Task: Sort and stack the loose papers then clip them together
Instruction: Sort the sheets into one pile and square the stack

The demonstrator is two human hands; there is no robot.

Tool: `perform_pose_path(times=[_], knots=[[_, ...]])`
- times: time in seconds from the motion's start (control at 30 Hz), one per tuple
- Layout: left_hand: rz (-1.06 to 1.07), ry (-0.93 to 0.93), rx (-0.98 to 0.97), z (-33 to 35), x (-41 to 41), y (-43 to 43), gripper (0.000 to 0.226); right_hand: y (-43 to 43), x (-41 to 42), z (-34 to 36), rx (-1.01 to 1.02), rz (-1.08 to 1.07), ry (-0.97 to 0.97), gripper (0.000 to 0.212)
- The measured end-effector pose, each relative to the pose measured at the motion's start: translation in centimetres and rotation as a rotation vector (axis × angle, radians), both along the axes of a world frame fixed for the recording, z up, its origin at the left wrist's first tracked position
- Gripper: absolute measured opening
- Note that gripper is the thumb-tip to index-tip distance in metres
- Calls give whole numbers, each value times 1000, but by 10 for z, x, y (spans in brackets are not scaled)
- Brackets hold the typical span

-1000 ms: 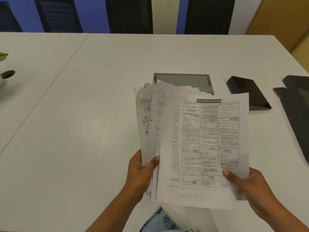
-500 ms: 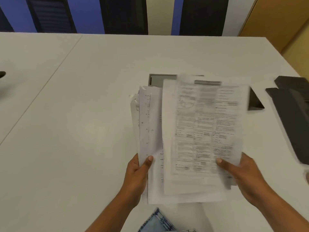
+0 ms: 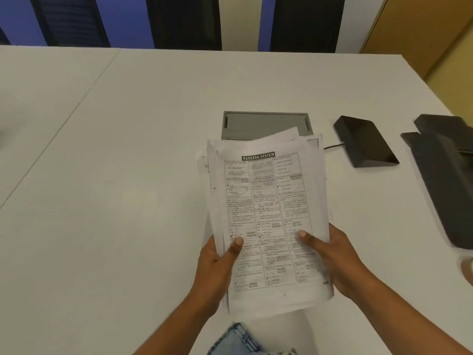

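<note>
1. The stack of papers (image 3: 268, 221) is held up above the white table (image 3: 128, 201), just in front of the grey recessed panel (image 3: 266, 123) set in the tabletop; the top edge of the stack covers the panel's near edge.
2. The left hand (image 3: 217, 267) grips the stack's lower left edge, thumb pressed on the front sheet, fingers hidden behind.
3. The right hand (image 3: 335, 260) grips the lower right edge the same way, thumb on the front sheet.
4. The front sheet is printed with a grid of text boxes under the heading "BANKING SYSTEM".
5. The sheets are roughly gathered but not squared: corners and edges of several sheets fan out at the top and along the left side.
6. To the right of the panel, a black wedge-shaped object (image 3: 364, 144) lies on the table with a thin cable running from it toward the panel.
7. Farther right of the panel lie dark flat pieces (image 3: 445, 180), at the table's edge.
8. A patch of blue denim (image 3: 235, 339) shows below the stack.
</note>
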State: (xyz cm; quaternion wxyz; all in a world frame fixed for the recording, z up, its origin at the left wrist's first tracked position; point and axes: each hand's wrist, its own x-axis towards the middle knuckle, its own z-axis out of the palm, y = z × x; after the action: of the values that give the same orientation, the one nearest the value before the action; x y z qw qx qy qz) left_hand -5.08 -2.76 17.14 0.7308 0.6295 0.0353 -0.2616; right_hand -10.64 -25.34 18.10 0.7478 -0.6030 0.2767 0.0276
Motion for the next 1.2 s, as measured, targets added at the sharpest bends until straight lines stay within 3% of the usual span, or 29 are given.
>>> perform_pose_path(times=[0.2,0.37,0.6,0.87,1.07,1.2], knots=[[17,-132,1,14,30,1,32,-10,12,3,-222,-123,-128,25],[66,-270,-10,32,56,-12,25,-10,28,7,-303,-90,-211,39],[89,-394,73,11,58,-29,21,-3,45,-11,-294,-72,-251,33],[68,-304,177,-29,54,-28,23,4,31,-56,-310,13,-156,38],[46,-555,178,-15,60,-18,39,-5,31,-36,-314,-43,-297,39],[44,-494,199,-24,65,-17,28,-4,33,-41,-271,19,-273,37]])
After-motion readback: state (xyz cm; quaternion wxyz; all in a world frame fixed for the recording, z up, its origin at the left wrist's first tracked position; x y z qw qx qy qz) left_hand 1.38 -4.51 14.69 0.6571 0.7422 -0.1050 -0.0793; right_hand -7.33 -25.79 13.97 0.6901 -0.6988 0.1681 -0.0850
